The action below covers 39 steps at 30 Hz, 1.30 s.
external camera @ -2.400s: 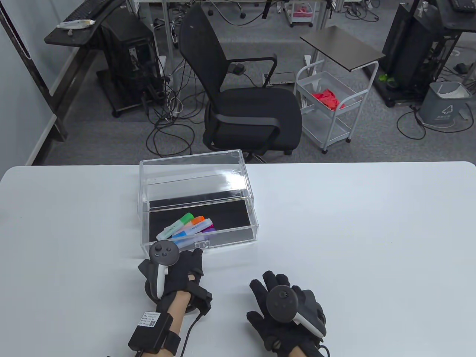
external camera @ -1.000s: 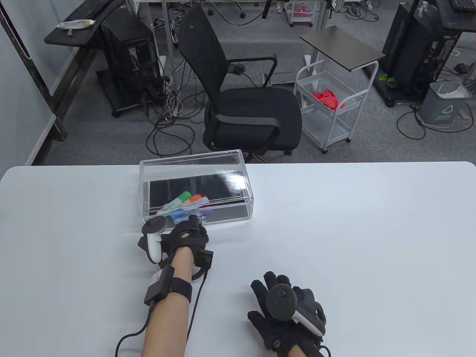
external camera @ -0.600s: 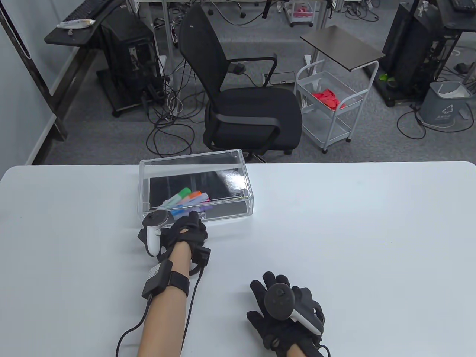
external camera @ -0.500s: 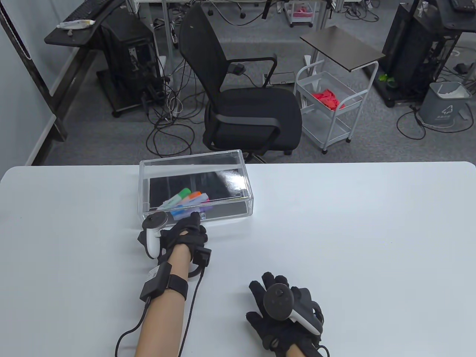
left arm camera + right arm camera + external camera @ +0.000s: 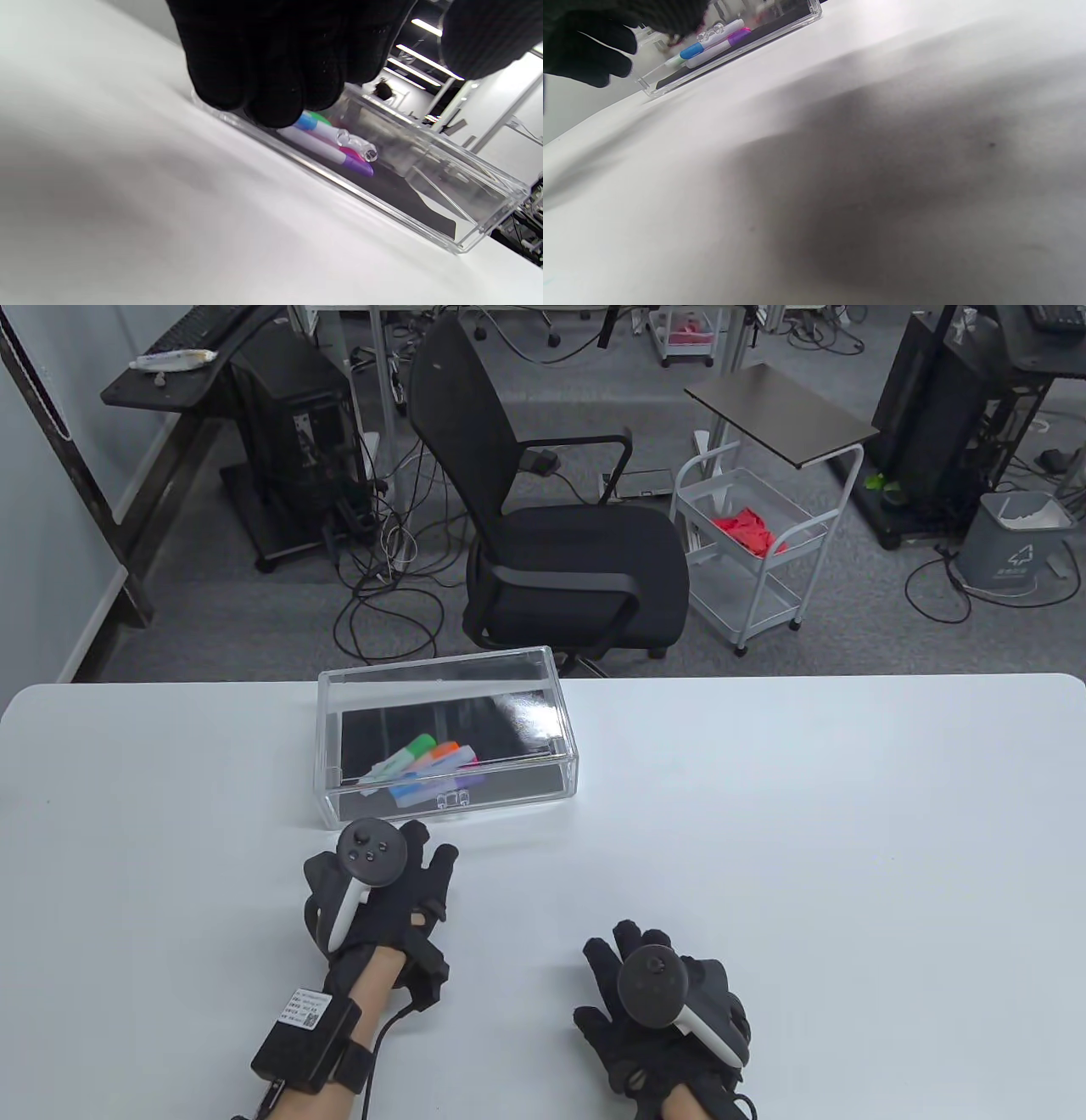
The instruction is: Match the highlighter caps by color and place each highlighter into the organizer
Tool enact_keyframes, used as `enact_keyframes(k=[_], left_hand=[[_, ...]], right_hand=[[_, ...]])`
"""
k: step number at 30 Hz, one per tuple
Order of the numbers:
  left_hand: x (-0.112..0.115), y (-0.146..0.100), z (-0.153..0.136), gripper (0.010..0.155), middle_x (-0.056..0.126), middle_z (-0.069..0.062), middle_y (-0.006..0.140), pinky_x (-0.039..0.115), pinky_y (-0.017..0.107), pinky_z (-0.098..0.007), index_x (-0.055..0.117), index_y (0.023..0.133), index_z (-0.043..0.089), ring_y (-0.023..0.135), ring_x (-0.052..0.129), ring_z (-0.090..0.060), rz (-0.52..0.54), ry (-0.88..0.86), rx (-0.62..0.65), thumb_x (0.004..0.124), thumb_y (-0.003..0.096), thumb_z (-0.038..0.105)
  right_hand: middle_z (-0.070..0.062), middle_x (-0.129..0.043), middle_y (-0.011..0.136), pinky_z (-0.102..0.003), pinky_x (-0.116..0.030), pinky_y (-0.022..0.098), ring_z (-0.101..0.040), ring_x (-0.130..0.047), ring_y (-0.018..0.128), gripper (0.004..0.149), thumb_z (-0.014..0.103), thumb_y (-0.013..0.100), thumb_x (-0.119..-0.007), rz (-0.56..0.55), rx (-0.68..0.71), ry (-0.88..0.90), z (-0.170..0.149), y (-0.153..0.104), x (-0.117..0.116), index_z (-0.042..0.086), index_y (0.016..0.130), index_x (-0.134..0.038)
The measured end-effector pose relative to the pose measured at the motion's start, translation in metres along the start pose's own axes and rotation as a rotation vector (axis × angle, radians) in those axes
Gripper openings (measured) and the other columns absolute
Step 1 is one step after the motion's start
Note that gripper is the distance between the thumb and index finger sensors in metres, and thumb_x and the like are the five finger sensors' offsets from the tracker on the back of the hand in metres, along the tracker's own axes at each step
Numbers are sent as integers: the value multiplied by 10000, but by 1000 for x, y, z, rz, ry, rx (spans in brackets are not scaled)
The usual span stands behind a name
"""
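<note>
The clear acrylic organizer [image 5: 543, 704] stands at the table's far side with its drawer pushed in. Several capped highlighters [image 5: 422, 768] (green, orange, pink, blue, purple caps) lie inside on the black liner, also seen in the left wrist view as highlighters [image 5: 335, 148] behind the organizer's front wall [image 5: 382, 207]. My left hand [image 5: 424, 857] lies just in front of the drawer, apart from it, with fingers [image 5: 263, 63] extended and holding nothing. My right hand [image 5: 632, 954] rests flat on the table near the front edge, fingers spread, empty. In the right wrist view the organizer [image 5: 670, 82] shows far off at the upper left.
A white table [image 5: 806, 831] carries only the organizer and my hands. Beyond its far edge stand a black office chair [image 5: 560, 551], a white cart [image 5: 755, 551] and desks with cables on the floor.
My left hand pushed the open drawer shut, then pulled back toward me and spread its fingers on the table. The right hand barely shifted.
</note>
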State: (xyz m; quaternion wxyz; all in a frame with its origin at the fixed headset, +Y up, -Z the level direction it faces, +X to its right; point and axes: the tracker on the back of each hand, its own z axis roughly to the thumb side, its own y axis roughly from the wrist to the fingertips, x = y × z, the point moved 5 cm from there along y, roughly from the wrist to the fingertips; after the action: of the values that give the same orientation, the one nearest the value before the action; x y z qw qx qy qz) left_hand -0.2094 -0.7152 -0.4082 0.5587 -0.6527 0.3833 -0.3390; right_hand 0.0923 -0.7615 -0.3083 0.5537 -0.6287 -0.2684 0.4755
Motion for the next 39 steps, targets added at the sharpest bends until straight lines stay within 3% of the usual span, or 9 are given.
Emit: enact_keyframes(k=[8, 12, 19, 23, 26, 32, 39], left_hand=[[-8, -66, 3, 761, 524, 43, 1151, 641, 761, -536, 489, 1097, 327, 1103, 636, -350, 48, 158, 154, 657, 457, 701], [0, -89, -3, 796, 420, 62, 1191, 556, 800, -534, 418, 1119, 346, 1165, 494, -327, 20, 282, 169, 633, 455, 729], [9, -121, -15, 855, 282, 101, 1222, 429, 825, -545, 312, 1134, 385, 1201, 305, -294, -26, 333, 160, 599, 431, 779], [9, -130, -22, 882, 217, 121, 1227, 374, 830, -557, 246, 1133, 415, 1205, 225, -277, -28, 347, 160, 567, 417, 816], [17, -130, -28, 905, 160, 127, 1224, 327, 831, -562, 189, 1127, 428, 1201, 140, -267, -86, 340, 146, 542, 402, 840], [36, -133, -26, 931, 85, 135, 1214, 286, 829, -560, 131, 1113, 441, 1188, 87, -257, -159, 396, 176, 508, 378, 869], [38, -131, -30, 939, 57, 129, 1207, 268, 827, -561, 112, 1109, 435, 1179, 61, -262, -185, 383, 152, 502, 376, 871]], right_hand=[[10, -97, 1122, -674, -103, 679, -331, -51, 1033, 735, 479, 437, -747, -26, 20, -2, 3, -4, 2, 357, 1030, -330], [15, -89, 1121, -672, -91, 677, -323, -38, 1032, 737, 483, 436, -746, -36, 28, -3, 5, -8, 2, 364, 1030, -327], [31, -62, 1116, -656, -56, 674, -303, -10, 1030, 740, 499, 430, -743, -57, 49, -12, 10, -11, 1, 386, 1027, -322], [50, -39, 1109, -652, -41, 671, -300, 12, 1026, 744, 514, 423, -740, -50, 48, -22, 10, -10, -2, 405, 1023, -313], [62, -29, 1105, -651, -35, 669, -297, 19, 1025, 744, 519, 421, -738, -52, 45, -17, 9, -10, -2, 414, 1021, -311], [66, -26, 1104, -655, -36, 668, -295, 19, 1025, 741, 525, 420, -729, -52, 36, -15, 7, -9, -3, 416, 1020, -309], [63, -33, 1106, -657, -35, 668, -293, 10, 1027, 739, 522, 419, -730, -36, 25, -7, 6, -8, -5, 411, 1021, -315]])
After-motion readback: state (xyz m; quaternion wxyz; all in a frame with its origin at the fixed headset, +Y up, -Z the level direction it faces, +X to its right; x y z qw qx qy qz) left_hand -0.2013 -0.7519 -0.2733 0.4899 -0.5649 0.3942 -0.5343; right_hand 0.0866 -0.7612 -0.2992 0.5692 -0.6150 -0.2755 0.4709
